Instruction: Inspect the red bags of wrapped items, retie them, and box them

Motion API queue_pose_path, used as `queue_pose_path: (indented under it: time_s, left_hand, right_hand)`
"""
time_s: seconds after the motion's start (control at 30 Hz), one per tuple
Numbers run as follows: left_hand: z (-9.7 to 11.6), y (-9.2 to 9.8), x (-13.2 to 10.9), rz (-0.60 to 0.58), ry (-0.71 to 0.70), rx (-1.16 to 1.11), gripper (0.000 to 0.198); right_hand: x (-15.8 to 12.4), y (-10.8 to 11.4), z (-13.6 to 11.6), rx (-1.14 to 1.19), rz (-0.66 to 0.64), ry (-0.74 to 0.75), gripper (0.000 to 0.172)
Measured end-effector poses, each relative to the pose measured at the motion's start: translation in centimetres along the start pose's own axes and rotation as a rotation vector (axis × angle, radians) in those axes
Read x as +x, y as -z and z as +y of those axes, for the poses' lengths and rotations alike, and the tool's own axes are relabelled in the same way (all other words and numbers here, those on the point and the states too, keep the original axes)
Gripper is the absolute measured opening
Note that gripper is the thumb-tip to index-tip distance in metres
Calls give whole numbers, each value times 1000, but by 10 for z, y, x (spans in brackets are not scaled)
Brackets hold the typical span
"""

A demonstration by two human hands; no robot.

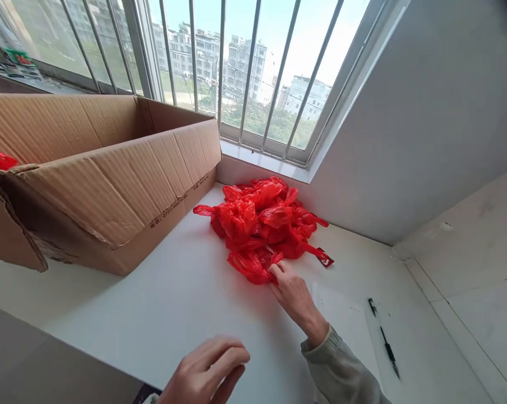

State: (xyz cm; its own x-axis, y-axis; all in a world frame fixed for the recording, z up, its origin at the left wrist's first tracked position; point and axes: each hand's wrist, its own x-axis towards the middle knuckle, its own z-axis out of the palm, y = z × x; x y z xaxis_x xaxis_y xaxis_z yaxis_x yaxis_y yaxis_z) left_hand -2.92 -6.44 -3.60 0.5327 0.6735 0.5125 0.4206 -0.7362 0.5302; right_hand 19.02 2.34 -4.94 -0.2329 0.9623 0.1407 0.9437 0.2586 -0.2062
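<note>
A heap of crumpled red plastic bags [266, 213] lies on the white table against the wall below the window. My right hand [293, 294] reaches to its near edge, thumb and fingers pinched on the red plastic bag [251, 268] at the front. Where that bag ends among the others I cannot make out. My left hand [209, 370] hovers over the table's near side, loosely curled, thumb a little apart from the fingers, with nothing visible in it. A small dark red printed packet or tag [325, 258] sticks out at the heap's right side.
A large open cardboard box [123, 191] stands on the left, its near flap [12, 224] folded outward. Inside its left end shows a bit of red plastic [0, 161]. A black-and-clear pen [383, 338] lies on the white table [173, 314] at right. Behind is a barred window [245, 73].
</note>
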Motion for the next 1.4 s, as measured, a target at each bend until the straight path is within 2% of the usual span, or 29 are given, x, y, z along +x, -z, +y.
queue_pose_path:
  time_s: [0.1, 0.17, 0.27, 0.37, 0.43, 0.47, 0.57, 0.67, 0.8, 0.87, 0.9, 0.93, 1.0, 1.07, 1.1, 1.17, 1.27, 1.33, 1.4]
  left_hand:
    - [-8, 1, 16, 115, 22, 58, 23]
    - [-19, 3, 29, 101, -13, 65, 28]
    - [-37, -1, 45, -72, -94, 26, 38]
    - [-49, -16, 50, -283, -147, 0, 50]
    - [-52, -28, 48, -347, -136, 21, 48]
    - [-54, -32, 46, -354, -117, 35, 41]
    - [-59, -37, 38, -297, -64, 15, 8]
    - [-70, -29, 32, -178, 34, -161, 17]
    - [-84, -16, 32, -8, 366, -521, 24]
    - [-82, -11, 31, 89, 508, -654, 28]
    - [-79, -9, 30, 110, 523, -683, 27]
    - [-74, -6, 28, 103, 495, -676, 23]
    - [-60, 2, 24, 39, 349, -549, 16]
    - [-46, 11, 21, -48, 177, -343, 28]
    - [-39, 15, 19, -97, 106, -251, 31]
    - [-31, 19, 17, -157, 10, -105, 29]
    - [-28, 14, 14, -105, -22, 40, 26]
    - [-28, 7, 13, -58, -9, 71, 24]
    - [-30, 0, 12, -54, 16, 35, 20]
  right_hand:
    - [-28, 7, -2, 210, 38, 45, 9]
    - [-43, 5, -6, 317, 40, 83, 17]
    - [-63, -4, -15, 412, 101, 40, 25]
    - [-78, -13, -24, 461, 206, -19, 28]
    - [-86, -18, -28, 484, 262, -52, 29]
    - [-90, -20, -29, 496, 287, -79, 29]
    - [-98, -23, -27, 539, 361, -184, 27]
    - [-105, -24, -21, 577, 439, -272, 31]
    - [-111, -26, -15, 646, 533, -397, 27]
    - [-112, -27, -15, 671, 521, -410, 29]
    - [-112, -27, -16, 669, 490, -383, 32]
    - [-111, -25, -19, 660, 448, -334, 37]
    - [-110, -18, -27, 641, 338, -203, 58]
    - [-107, -7, -38, 628, 209, -89, 75]
    - [-106, -1, -44, 620, 145, -49, 78]
    - [-103, 10, -56, 603, 38, 3, 76]
    - [-101, 19, -69, 640, -26, 51, 73]
    - [-100, 18, -74, 691, 10, 23, 65]
    - [-100, 14, -74, 705, 117, -71, 38]
